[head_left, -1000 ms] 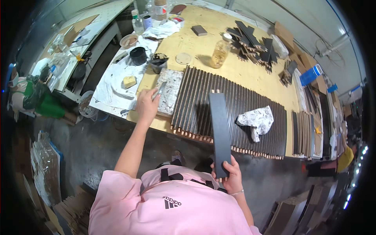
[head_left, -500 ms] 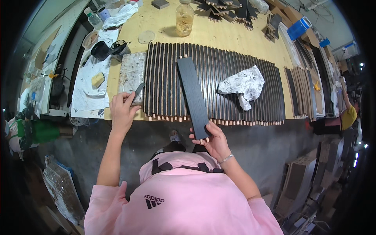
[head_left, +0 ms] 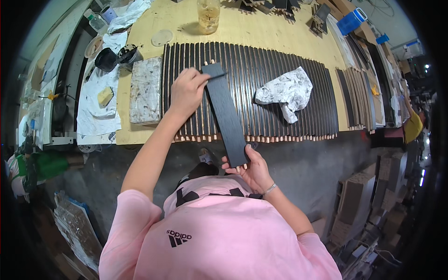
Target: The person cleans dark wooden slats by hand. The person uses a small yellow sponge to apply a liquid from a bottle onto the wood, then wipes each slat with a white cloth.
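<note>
At the workbench's (head_left: 261, 32) near edge, right hand (head_left: 249, 169) grips a dark board (head_left: 226, 114); left hand (head_left: 186, 91) pinches a brush (head_left: 215, 74) on its far end.

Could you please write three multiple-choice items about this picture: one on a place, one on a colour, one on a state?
1. Where does the crumpled rag lie?
A. on the row of dark slats
B. on the floor
C. in the glass jar

2. What colour is the long board?
A. yellow
B. black
C. white

3. What is the right hand doing?
A. hanging free
B. gripping the near end of the board
C. holding the rag

Answers: 1 A, the rag rests on the dark slats, right of the board. 2 B, its face is black. 3 B, the fingers wrap its near end, while the left hand is at the far end.
</note>
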`<state>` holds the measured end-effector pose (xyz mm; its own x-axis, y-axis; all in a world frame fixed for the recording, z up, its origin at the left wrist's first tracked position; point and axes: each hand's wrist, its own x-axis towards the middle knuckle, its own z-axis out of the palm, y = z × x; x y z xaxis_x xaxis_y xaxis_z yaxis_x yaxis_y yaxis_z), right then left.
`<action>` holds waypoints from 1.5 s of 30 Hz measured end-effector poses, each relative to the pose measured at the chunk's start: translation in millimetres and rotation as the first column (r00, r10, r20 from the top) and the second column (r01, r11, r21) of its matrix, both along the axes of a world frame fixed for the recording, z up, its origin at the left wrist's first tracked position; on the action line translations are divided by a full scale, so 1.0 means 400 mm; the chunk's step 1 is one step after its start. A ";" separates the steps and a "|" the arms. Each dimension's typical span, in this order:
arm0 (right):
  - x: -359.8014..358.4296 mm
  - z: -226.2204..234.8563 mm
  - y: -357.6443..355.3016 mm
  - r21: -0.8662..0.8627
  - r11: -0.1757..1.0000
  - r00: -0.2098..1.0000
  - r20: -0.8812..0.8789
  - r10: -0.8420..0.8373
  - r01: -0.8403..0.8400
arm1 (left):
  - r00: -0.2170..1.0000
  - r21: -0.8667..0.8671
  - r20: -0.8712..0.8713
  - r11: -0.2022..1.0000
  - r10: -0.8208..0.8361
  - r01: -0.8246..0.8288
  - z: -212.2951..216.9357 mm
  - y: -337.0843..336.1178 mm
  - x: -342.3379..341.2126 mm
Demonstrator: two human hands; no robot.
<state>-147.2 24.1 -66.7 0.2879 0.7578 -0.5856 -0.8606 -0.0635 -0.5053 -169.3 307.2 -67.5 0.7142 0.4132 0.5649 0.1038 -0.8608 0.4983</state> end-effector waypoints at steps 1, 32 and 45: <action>0.001 0.000 0.001 -0.003 1.000 1.000 0.000 -0.005 0.005 | 1.000 0.008 0.007 1.000 0.014 -0.014 -0.003 0.006 0.024; 0.020 -0.025 -0.013 0.221 0.967 0.947 -0.316 -0.054 0.128 | 0.914 -0.139 -0.017 0.906 -0.406 0.400 -0.006 -0.346 -0.241; 0.016 -0.043 -0.008 0.230 0.960 0.948 -0.306 -0.084 0.159 | 0.933 -0.115 -0.074 0.932 -0.353 0.343 0.027 -0.293 -0.256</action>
<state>-140.9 21.1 -84.0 0.2327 0.8597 -0.4548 -0.9650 0.1458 -0.2181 -271.7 189.9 -56.6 0.8700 0.1796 0.4592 -0.1439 -0.7983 0.5848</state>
